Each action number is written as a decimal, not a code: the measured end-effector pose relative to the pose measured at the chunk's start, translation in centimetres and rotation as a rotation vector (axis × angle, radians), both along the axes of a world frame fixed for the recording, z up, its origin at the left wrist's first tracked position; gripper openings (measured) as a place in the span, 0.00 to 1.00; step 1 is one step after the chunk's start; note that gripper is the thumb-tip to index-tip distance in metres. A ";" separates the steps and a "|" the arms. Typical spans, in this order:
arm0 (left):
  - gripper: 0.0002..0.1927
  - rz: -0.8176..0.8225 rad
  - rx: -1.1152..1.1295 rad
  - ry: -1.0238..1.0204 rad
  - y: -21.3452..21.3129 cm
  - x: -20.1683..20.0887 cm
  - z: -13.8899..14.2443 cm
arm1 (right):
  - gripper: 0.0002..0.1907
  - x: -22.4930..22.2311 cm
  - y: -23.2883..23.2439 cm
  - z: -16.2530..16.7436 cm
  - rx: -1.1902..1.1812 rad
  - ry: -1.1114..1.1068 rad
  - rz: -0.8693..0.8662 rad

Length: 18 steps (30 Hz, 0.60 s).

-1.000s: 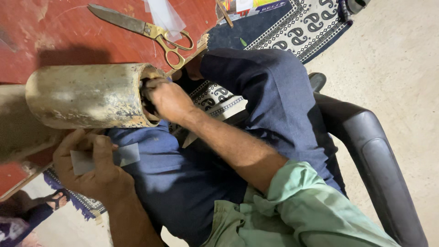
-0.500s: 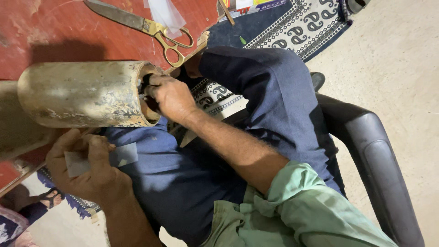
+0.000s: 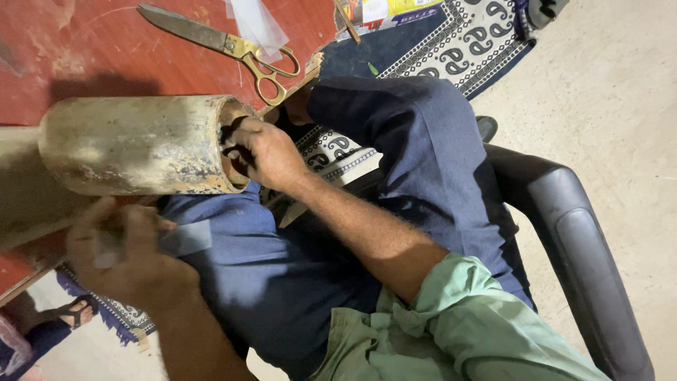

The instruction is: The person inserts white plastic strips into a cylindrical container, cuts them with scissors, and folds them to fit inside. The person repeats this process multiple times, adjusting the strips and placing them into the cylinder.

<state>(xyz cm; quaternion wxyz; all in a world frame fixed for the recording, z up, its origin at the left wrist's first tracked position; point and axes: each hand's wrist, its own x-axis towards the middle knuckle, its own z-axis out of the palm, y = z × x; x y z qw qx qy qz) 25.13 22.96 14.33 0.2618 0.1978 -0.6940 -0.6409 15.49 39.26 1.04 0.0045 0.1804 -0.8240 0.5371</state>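
Observation:
A worn, yellowish cylinder [image 3: 137,144] lies on its side over the edge of a red table [image 3: 84,49], with its open end toward my lap. My right hand [image 3: 271,155] is at that open end, its fingers curled on a dark piece [image 3: 229,134] in the mouth; what the piece is I cannot tell. Below the cylinder, over my blue trousers, my left hand [image 3: 130,257] pinches a small pale grey strip [image 3: 187,238].
Brass-handled scissors [image 3: 233,48] and a clear plastic scrap [image 3: 257,25] lie on the table behind the cylinder. I sit in a black chair, its armrest [image 3: 571,240] at the right. A patterned rug [image 3: 458,42] covers the floor ahead. Another person's sandalled foot [image 3: 70,310] is at the lower left.
The view has shifted slightly. My right hand stays at the cylinder's mouth with its fingers working there. My left hand keeps hold of the pale strip in about the same place.

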 end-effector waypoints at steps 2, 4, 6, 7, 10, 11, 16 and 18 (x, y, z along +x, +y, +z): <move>0.11 0.118 0.080 -0.018 -3.8 -0.7 -1.1 | 0.11 0.2 0.0 0.2 -0.066 -0.049 -0.010; 0.09 0.285 0.140 -0.080 -9.3 -1.9 -1.8 | 0.10 0.2 -0.1 0.3 -0.108 -0.144 -0.015; 0.07 0.016 0.080 -0.208 -13.8 -4.1 -3.7 | 0.10 0.2 -0.3 0.3 -0.138 -0.084 -0.015; 0.08 -0.120 0.045 -0.269 -15.3 -4.7 -5.0 | 0.10 0.2 -0.4 0.3 -0.155 -0.052 -0.017; 0.20 -0.209 0.528 -0.302 -20.0 -7.1 -6.7 | 0.09 0.3 -0.8 0.1 -0.178 -0.050 -0.042; 0.20 -0.204 0.460 -0.393 -20.8 -7.3 -7.4 | 0.09 0.6 -0.8 0.1 -0.177 -0.048 -0.037; 0.20 -0.164 0.280 -0.571 -22.6 -8.5 -10.2 | 0.10 0.5 -0.5 0.2 -0.166 -0.081 -0.018; 0.20 -0.166 0.263 -0.592 -22.8 -8.9 -11.1 | 0.11 0.3 -0.3 0.4 -0.175 -0.040 0.010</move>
